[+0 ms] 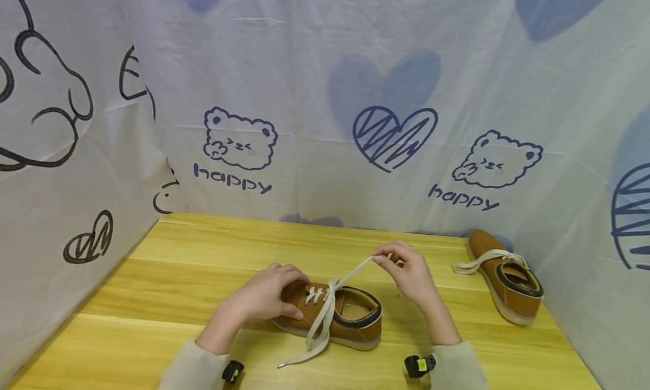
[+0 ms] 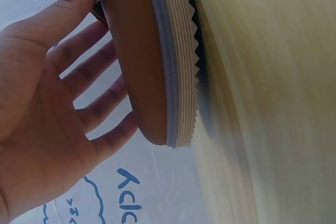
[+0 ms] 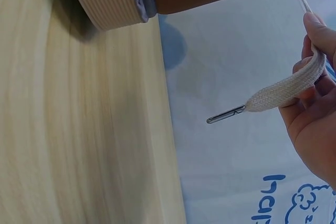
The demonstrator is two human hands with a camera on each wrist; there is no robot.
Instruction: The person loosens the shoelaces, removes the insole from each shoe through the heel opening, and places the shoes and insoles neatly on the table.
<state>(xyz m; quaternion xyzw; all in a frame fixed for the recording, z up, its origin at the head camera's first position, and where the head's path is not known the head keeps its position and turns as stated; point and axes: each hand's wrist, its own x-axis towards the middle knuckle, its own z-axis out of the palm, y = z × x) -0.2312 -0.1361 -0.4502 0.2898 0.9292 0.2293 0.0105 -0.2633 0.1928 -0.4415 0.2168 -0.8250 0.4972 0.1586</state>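
Observation:
A brown shoe [image 1: 355,334] with a dark collar lies sideways on the table, toe to the left. My left hand [image 1: 266,294] grips its toe, thumb on the near side and fingers over the far side; the left wrist view shows this hand [image 2: 58,87] along the brown upper [image 2: 139,77]. My right hand [image 1: 408,271] pinches one white shoelace [image 1: 355,271], stretched taut up and right from the knot. In the right wrist view the lace's loose end [image 3: 283,92] with a metal tip hangs from the fingers. Another lace end [image 1: 317,345] drapes over the shoe's near side onto the table.
A second brown shoe [image 1: 518,299], its laces in place, stands at the table's right side. The yellow wooden table [image 1: 203,254] meets a printed white cloth [image 1: 315,170] at the back and sides. Black bands with yellow marks sit near both wrists.

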